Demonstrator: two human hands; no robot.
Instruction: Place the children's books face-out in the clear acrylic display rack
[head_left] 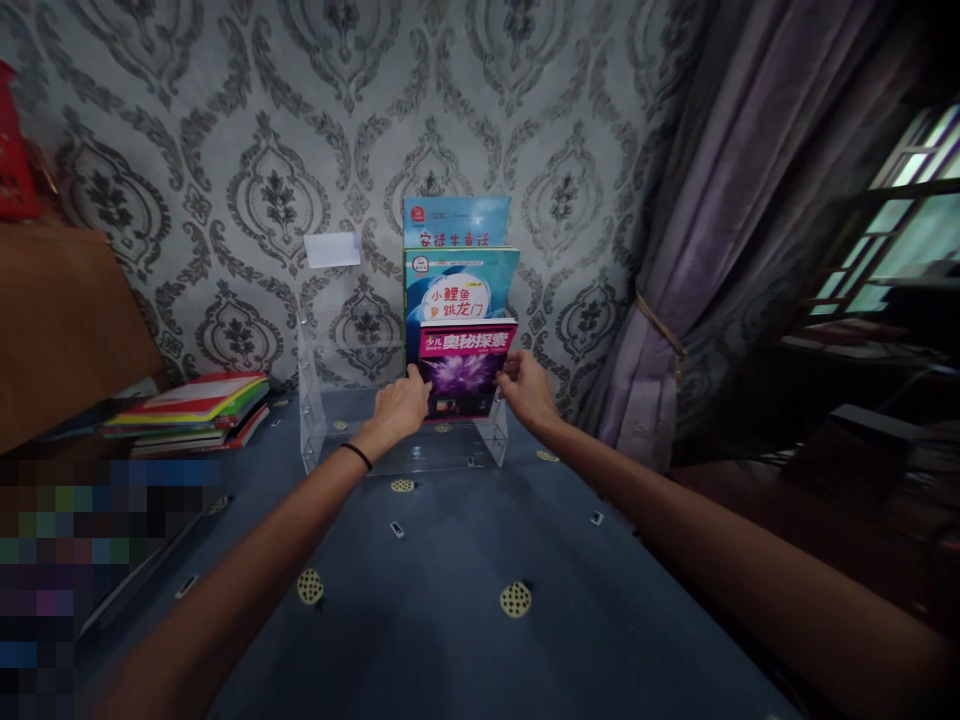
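Both my hands, left hand (399, 402) and right hand (527, 388), grip pink magazine (465, 368) in clear acrylic rack (315, 420). Two blue books (459, 275) racked behind; book stack (191, 408) remains on table.

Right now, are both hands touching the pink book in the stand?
Touching. Head view: left hand grips the pink book at its left edge, right hand at its right edge.
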